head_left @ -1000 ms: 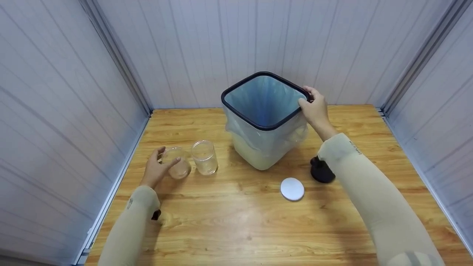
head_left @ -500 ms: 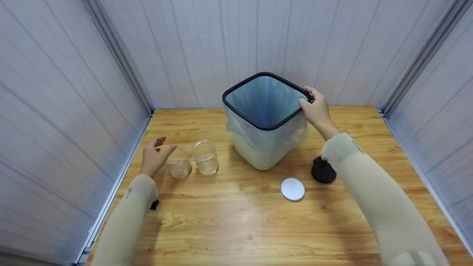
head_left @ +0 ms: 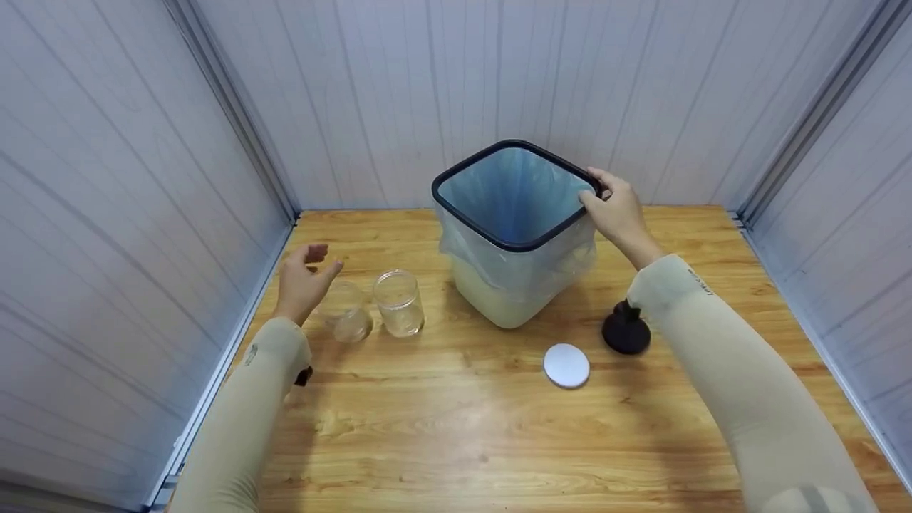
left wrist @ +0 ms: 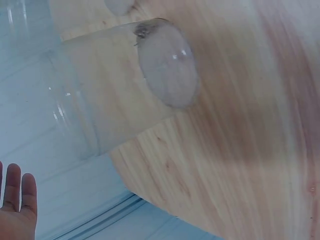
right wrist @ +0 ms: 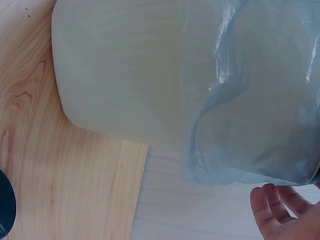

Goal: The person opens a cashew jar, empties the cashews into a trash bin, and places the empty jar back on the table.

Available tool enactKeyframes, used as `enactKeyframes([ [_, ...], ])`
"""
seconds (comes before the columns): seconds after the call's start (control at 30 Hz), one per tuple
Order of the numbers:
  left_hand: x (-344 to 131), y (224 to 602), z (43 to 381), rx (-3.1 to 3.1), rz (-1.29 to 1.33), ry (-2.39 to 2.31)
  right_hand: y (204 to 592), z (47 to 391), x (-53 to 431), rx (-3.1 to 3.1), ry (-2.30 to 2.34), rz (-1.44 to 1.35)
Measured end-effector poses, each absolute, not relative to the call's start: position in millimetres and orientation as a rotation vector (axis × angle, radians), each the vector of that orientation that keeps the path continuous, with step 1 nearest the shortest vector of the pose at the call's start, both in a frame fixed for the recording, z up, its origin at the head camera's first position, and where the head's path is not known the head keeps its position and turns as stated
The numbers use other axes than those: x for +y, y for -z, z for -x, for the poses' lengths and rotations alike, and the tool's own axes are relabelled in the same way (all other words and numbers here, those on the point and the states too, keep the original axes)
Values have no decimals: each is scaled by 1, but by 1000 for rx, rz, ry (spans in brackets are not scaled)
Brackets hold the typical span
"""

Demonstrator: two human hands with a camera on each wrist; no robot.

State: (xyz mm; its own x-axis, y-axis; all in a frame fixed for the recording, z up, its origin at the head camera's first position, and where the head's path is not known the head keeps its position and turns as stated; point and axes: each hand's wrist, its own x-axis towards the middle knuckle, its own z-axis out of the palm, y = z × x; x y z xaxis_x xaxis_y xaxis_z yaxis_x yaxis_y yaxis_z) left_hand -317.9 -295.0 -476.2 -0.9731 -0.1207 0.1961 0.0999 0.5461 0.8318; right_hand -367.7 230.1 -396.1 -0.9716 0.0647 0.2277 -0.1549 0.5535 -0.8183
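A trash can [head_left: 484,288] with a black rim and a bluish plastic liner [right wrist: 215,125] stands on the wooden table. My right hand [head_left: 618,212] pinches the right corner of its rim, thumb on top; in the right wrist view, fingertips show at the liner's edge. To the left, my left hand [head_left: 303,283] is raised with fingers apart and nothing in it. Just beside it stands a clear glass jar [head_left: 350,324], upright and lidless; the same jar [left wrist: 120,85] fills much of the left wrist view. A second clear jar [head_left: 400,306] stands right of the first.
A round white lid [head_left: 566,365] lies on the table [head_left: 442,427] in front of the trash can. A black round-based object [head_left: 626,333] stands to the right, partly behind the right sleeve. Pale panel walls [head_left: 370,107] close in the back and sides.
My left hand has come off the left jar, moving up and away with fingers spreading; the jar stays where it stood. The right hand keeps hold of the rim.
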Motion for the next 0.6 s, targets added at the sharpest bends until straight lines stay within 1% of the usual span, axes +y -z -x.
enactKeyframes([
  [0.27,-281,460,323,-2534,16,1380,392,365,232,-2541,-1310,-94],
  [0.6,-267,442,326,-2562,99,1332,392,360,239,-2397,-1323,-36],
])
